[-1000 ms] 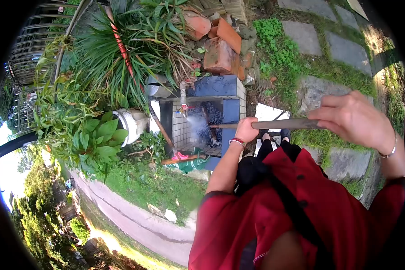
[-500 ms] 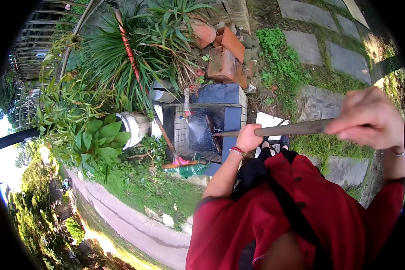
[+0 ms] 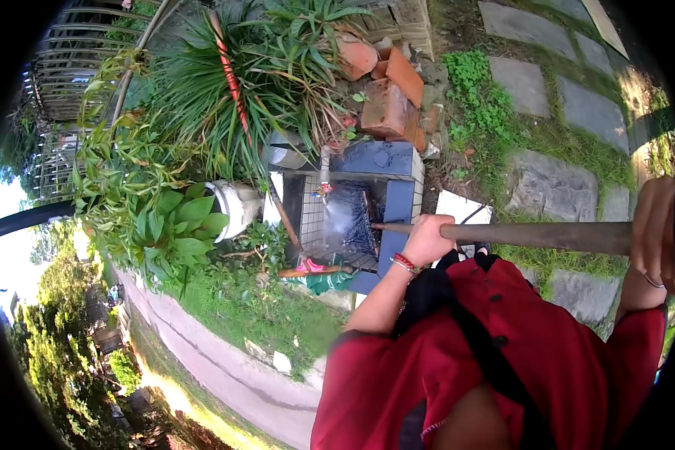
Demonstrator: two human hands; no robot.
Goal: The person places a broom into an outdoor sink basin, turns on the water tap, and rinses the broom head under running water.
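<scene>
Over the tiled basin (image 3: 397,199) juts a pole (image 3: 540,236), left hand (image 3: 429,238) and right hand (image 3: 654,231) clamped round it.

Bright daylight; sky (image 3: 3,184) glares far left of the tiled basin (image 3: 313,214); water spray (image 3: 340,217) inside blurs; black fisheye edges.

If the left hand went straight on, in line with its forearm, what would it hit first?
Probably the white panel, next in that line beyond the left hand. The panel seems to lie lower, though, and depth is unclear from one view, so the hand, gripping the pole, might pass above it.
</scene>
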